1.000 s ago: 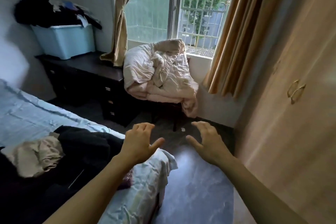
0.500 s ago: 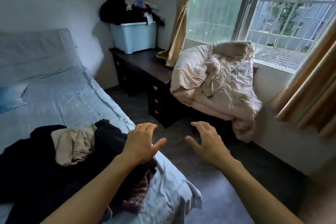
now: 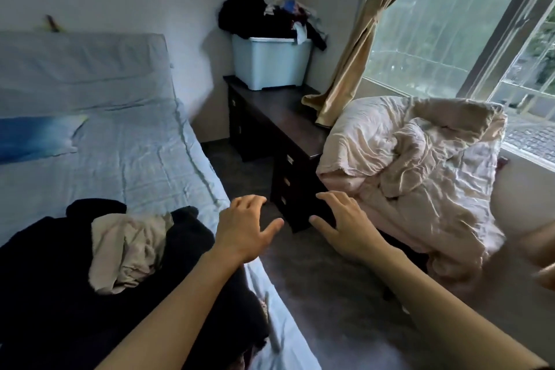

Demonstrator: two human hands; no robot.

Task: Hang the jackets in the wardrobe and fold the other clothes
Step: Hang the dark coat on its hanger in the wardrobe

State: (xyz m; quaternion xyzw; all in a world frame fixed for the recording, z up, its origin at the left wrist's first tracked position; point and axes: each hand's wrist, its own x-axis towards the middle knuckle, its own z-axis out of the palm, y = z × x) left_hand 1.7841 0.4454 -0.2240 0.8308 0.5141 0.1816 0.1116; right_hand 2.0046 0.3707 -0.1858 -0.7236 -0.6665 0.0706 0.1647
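Clothes [image 3: 126,249] lie heaped, unfolded, on the bed [image 3: 135,159]; left hand [image 3: 244,227] and right hand [image 3: 345,228] hover, grips spread empty; seemingly nothing done.

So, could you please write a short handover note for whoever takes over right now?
Hands: the left hand and the right hand are both open and empty, held out in front.
Things: dark clothes lie heaped on the bed, with a beige garment on top. More clothes are piled on the blue bin on the desk.
Done: nothing visibly folded or hung.
Left: pick out the jackets, hang them, and fold the rest. The wardrobe is out of view.
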